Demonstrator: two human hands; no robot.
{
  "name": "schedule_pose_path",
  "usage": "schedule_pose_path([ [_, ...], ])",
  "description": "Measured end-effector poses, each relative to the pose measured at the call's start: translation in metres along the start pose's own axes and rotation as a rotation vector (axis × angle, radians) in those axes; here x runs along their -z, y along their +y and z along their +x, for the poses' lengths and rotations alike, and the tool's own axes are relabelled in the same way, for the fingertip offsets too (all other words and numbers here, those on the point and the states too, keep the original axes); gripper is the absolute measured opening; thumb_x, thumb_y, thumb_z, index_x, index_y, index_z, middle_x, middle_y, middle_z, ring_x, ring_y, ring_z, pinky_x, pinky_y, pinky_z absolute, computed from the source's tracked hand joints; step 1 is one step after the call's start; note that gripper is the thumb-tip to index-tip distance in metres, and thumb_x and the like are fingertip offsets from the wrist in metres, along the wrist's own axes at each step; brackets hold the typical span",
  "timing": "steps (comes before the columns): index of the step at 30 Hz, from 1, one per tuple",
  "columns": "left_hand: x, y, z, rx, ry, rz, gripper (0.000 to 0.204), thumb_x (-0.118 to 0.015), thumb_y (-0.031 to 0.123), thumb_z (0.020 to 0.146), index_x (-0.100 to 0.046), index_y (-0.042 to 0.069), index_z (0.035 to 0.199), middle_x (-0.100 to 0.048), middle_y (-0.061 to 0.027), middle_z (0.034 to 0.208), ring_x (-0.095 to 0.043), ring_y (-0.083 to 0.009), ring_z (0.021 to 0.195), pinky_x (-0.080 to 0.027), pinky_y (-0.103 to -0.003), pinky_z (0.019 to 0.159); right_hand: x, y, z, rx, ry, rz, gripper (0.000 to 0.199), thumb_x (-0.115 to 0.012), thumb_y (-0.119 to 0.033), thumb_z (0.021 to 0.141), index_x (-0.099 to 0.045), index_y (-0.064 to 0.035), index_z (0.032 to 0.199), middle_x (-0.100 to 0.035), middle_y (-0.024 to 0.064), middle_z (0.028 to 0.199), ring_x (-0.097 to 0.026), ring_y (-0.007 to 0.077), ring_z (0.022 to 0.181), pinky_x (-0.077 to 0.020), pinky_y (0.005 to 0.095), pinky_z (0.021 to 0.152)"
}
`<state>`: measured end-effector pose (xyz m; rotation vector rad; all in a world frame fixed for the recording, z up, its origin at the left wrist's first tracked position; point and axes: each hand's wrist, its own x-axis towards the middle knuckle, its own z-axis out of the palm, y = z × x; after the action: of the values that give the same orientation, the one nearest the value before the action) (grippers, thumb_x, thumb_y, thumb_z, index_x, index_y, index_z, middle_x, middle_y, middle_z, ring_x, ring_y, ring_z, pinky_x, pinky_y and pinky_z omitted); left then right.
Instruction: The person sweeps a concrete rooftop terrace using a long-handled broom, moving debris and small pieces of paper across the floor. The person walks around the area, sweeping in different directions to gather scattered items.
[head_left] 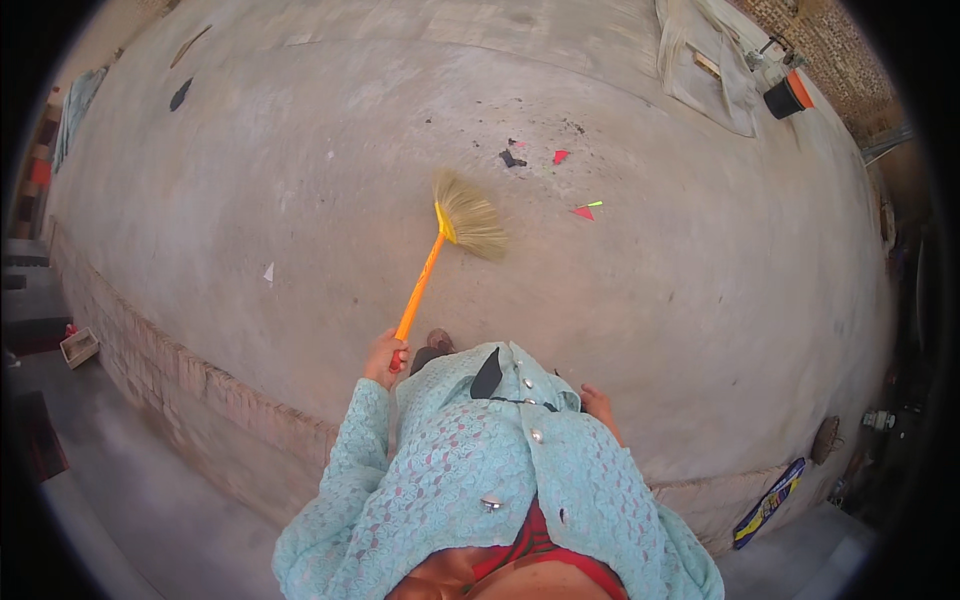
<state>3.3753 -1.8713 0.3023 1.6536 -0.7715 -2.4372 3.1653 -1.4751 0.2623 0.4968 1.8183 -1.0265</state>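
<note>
My left hand [384,360] is closed around the orange handle of a broom [421,285]. The broom reaches forward and slightly right, its straw bristles [472,218] fanned out at floor level. Ahead and to the right of the bristles, a black scrap [512,159] and a red scrap [560,157] lie among dark crumbs of dirt. Closer to the bristles is a pink-red scrap [584,213] beside a thin yellow-green strip. Beside my light blue lace jacket hangs my right hand [599,408], fingers loosely apart, with nothing visible in it; part of it is hidden.
Concrete floor [300,200] stretches ahead, with a low brick edge [190,370] on the left and behind. A black bucket with an orange inside [788,95] and a pale sheet [705,85] are far right. A small white scrap [269,271] lies left.
</note>
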Motion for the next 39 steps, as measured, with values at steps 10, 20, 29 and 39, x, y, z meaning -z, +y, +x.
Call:
schedule_pose_path([
  [10,0.028,0.064,-0.06,-0.256,0.01,0.072,0.067,-0.046,-0.001,0.071,-0.016,0.01,0.131,-0.044,-0.0019,0.061,-0.041,-0.0069,0.041,-0.036,-0.02,0.032,-0.105,-0.162,-0.002,0.361,-0.347,-0.075,0.049,-0.051,-0.015,0.078,-0.037,-0.0003,0.122,-0.054,0.005,0.08,-0.055,0.0124,0.069,-0.0465,0.0239,0.06],
  [20,0.006,0.088,-0.079,-0.018,-0.453,0.002,0.071,-0.047,-0.001,0.074,-0.011,0.012,0.134,-0.044,0.0002,0.061,-0.041,-0.0041,0.043,-0.035,-0.019,0.033,-0.265,-0.211,-0.013,0.13,-0.638,-0.144,0.062,-0.051,-0.028,0.081,-0.024,0.001,0.128,-0.052,0.0118,0.094,-0.054,0.0185,0.084,-0.0451,0.0289,0.073],
  [29,-0.104,0.057,0.031,0.309,-0.776,0.165,0.069,-0.048,-0.001,0.073,-0.015,0.009,0.132,-0.045,0.0005,0.059,-0.041,-0.0046,0.042,-0.033,-0.018,0.034,-0.078,-0.165,0.018,0.051,-0.142,-0.086,0.045,-0.046,-0.026,0.084,-0.036,-0.0048,0.123,-0.053,0.0115,0.088,-0.055,0.0199,0.081,-0.0466,0.0304,0.07],
  [39,-0.204,0.024,0.141,0.318,-0.362,0.18,0.044,-0.048,0.001,0.071,-0.039,0.004,0.114,-0.046,-0.0018,0.062,-0.04,-0.0049,0.042,-0.032,-0.018,0.033,0.04,-0.191,0.117,-0.062,-0.139,0.121,0.04,-0.048,-0.02,0.082,-0.042,-0.0038,0.118,-0.054,0.0088,0.081,-0.056,0.0176,0.071,-0.0476,0.029,0.061],
])
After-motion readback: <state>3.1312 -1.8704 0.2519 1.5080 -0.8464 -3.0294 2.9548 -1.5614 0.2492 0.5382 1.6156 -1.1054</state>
